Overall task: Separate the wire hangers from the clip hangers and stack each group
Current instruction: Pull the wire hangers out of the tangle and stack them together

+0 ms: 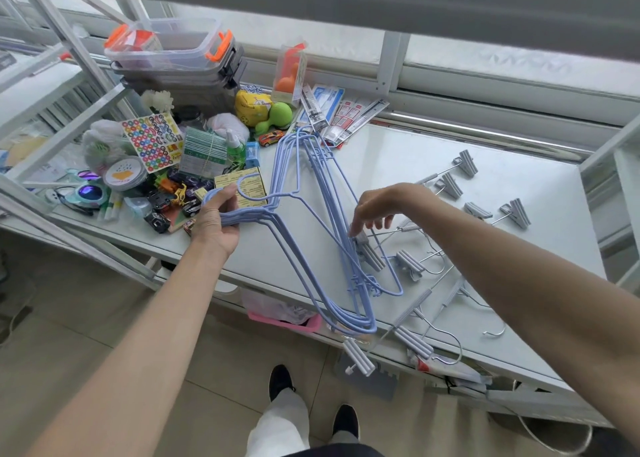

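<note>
Several light-blue wire hangers (323,221) lie bunched on the white table (398,166), their hooks gathered at the left. My left hand (216,219) is shut around those hooks and necks. Several grey clip hangers (415,269) with metal hooks are spread over the right half of the table; one clip (358,356) hangs over the front edge. My right hand (375,211) hovers palm down over the wire hangers' right shoulder, fingers spread, fingertips at a grey clip (369,252) that lies against the blue wires. It grips nothing that I can see.
The table's left end is crowded: stacked clear bins with orange latches (173,51), a sticker sheet (152,141), toy cars (173,200), a green toy (277,115), pen packs (332,110). A pink basket (284,320) sits under the front edge. A window rail runs behind.
</note>
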Demonstrator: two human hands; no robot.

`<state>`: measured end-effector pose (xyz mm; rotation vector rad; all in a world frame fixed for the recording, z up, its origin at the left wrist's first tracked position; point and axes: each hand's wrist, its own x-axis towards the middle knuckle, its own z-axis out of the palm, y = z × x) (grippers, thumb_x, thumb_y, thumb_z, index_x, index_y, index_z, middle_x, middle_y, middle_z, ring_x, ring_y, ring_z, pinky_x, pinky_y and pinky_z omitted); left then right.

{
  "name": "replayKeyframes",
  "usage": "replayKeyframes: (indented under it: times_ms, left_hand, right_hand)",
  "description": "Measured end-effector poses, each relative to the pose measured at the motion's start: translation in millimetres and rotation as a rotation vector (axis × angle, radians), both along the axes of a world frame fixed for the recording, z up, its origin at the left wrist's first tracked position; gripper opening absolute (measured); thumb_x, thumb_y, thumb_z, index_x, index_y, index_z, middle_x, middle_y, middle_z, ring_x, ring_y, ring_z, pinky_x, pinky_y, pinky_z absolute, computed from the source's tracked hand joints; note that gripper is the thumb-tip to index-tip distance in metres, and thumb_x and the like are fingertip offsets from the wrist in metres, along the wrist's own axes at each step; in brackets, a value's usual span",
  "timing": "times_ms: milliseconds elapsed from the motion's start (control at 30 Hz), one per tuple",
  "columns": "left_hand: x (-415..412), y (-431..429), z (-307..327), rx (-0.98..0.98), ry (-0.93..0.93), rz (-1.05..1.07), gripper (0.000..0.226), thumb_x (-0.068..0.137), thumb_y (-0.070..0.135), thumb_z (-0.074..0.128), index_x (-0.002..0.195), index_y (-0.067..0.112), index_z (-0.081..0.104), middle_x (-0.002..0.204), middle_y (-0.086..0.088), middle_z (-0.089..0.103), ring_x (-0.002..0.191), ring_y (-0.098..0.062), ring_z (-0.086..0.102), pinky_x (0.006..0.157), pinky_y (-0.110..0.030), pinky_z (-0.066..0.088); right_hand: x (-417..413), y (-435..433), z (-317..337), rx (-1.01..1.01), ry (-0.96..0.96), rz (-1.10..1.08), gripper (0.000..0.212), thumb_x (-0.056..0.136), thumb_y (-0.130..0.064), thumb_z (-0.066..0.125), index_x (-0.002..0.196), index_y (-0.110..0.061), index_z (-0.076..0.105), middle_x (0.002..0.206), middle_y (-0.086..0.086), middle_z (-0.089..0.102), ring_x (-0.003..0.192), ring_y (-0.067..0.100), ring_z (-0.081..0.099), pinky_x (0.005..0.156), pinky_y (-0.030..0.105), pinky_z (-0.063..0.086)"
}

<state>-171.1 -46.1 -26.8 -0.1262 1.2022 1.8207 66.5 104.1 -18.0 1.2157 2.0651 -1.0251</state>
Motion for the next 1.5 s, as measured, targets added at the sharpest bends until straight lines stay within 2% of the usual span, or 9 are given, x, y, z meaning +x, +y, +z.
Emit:
replayKeyframes:
  times_ms: [100, 267, 333, 467, 567, 767, 900, 1133, 1500]
  left_hand:
    - [0.9, -1.5, 0.5, 0.022, -0.015, 0.0, 0.015, 0.086, 0.004, 0.067, 0.077, 0.014, 0.062, 0.058, 0.007, 0.067, 0.052, -0.002, 0.061, 0.06, -0.012, 0.051]
    - [-0.1, -2.6, 0.7, 0.032, -0.042, 0.002, 0.015, 0.086, 0.004, 0.068, 0.078, 0.015, 0.062, 0.056, 0.007, 0.066, 0.051, -0.002, 0.061, 0.058, -0.011, 0.052]
    - [-0.4, -1.9, 0.2, 0.028, -0.043, 0.01, 0.016, 0.086, 0.005, 0.068, 0.078, 0.015, 0.061, 0.055, 0.008, 0.064, 0.05, -0.002, 0.06, 0.057, -0.012, 0.051]
    - [-0.7, -1.2, -1.4, 0.023, -0.044, 0.021, 0.017, 0.086, 0.007, 0.07, 0.075, 0.016, 0.06, 0.051, 0.009, 0.061, 0.049, -0.002, 0.057, 0.06, -0.012, 0.05]
    - [-0.4, -0.6, -2.3, 0.022, -0.031, 0.023, 0.017, 0.085, 0.008, 0.071, 0.075, 0.016, 0.06, 0.053, 0.008, 0.061, 0.051, -0.002, 0.056, 0.06, -0.012, 0.05]
    - [-0.9, -1.4, -5.1, 0.035, -0.025, 0.041, 0.018, 0.086, 0.016, 0.072, 0.075, 0.017, 0.058, 0.048, 0.01, 0.057, 0.058, -0.003, 0.05, 0.068, -0.015, 0.048]
    - [-3.7, -2.5, -8.9, 0.057, -0.049, 0.041, 0.02, 0.084, 0.018, 0.073, 0.074, 0.019, 0.056, 0.049, 0.011, 0.054, 0.057, -0.003, 0.047, 0.066, -0.016, 0.047]
    - [-3.6, -1.9, -8.4, 0.046, -0.066, 0.042, 0.028, 0.085, 0.011, 0.071, 0.066, 0.019, 0.053, 0.046, 0.01, 0.051, 0.049, -0.002, 0.046, 0.06, -0.015, 0.045]
    - [-4.0, -1.4, -6.7, 0.037, -0.061, 0.045, 0.029, 0.087, 0.007, 0.069, 0.067, 0.018, 0.051, 0.048, 0.009, 0.05, 0.045, -0.003, 0.046, 0.055, -0.016, 0.044]
  right_hand:
    - [-7.3, -5.9, -0.7, 0.03, -0.069, 0.086, 0.041, 0.074, -0.031, 0.08, 0.099, -0.003, 0.065, 0.09, 0.008, 0.062, 0.093, 0.023, 0.061, 0.084, 0.033, 0.056]
    - [-10.2, -11.1, 6.0, 0.009, -0.1, 0.085, 0.021, 0.078, -0.026, 0.073, 0.085, -0.006, 0.075, 0.073, -0.001, 0.071, 0.076, 0.016, 0.063, 0.073, 0.027, 0.047]
    - [-9.5, -15.4, 13.4, 0.013, -0.126, 0.124, 0.024, 0.078, -0.031, 0.075, 0.088, -0.01, 0.071, 0.064, -0.007, 0.071, 0.075, 0.014, 0.066, 0.081, 0.029, 0.046]
    - [-6.4, -28.5, 11.9, 0.05, -0.266, 0.263, 0.108, 0.058, -0.041, 0.09, 0.134, -0.009, 0.021, 0.099, 0.006, 0.072, 0.092, 0.023, 0.067, 0.1, 0.046, 0.046]
    - [-4.9, -36.2, -4.4, 0.153, -0.26, 0.331, 0.125, 0.057, -0.032, 0.091, 0.142, -0.013, 0.001, 0.123, 0.015, 0.064, 0.107, 0.034, 0.062, 0.097, 0.048, 0.049]
    - [1.6, -35.6, 4.1, 0.111, -0.144, 0.255, 0.084, 0.06, -0.017, 0.086, 0.125, -0.008, 0.032, 0.093, 0.015, 0.072, 0.083, 0.026, 0.07, 0.081, 0.039, 0.056]
    - [8.6, -34.2, 12.0, 0.114, -0.123, 0.234, 0.049, 0.062, -0.02, 0.082, 0.104, -0.006, 0.063, 0.09, 0.011, 0.073, 0.072, 0.021, 0.062, 0.061, 0.025, 0.045]
    - [15.1, -30.1, 12.1, 0.107, -0.244, 0.301, 0.02, 0.064, -0.02, 0.082, 0.079, -0.011, 0.071, 0.073, 0.003, 0.064, 0.068, 0.018, 0.057, 0.063, 0.023, 0.043]
    - [18.5, -22.0, 11.1, 0.116, -0.559, 0.425, 0.024, 0.064, -0.025, 0.083, 0.082, -0.013, 0.073, 0.08, 0.003, 0.062, 0.073, 0.021, 0.059, 0.081, 0.034, 0.053]
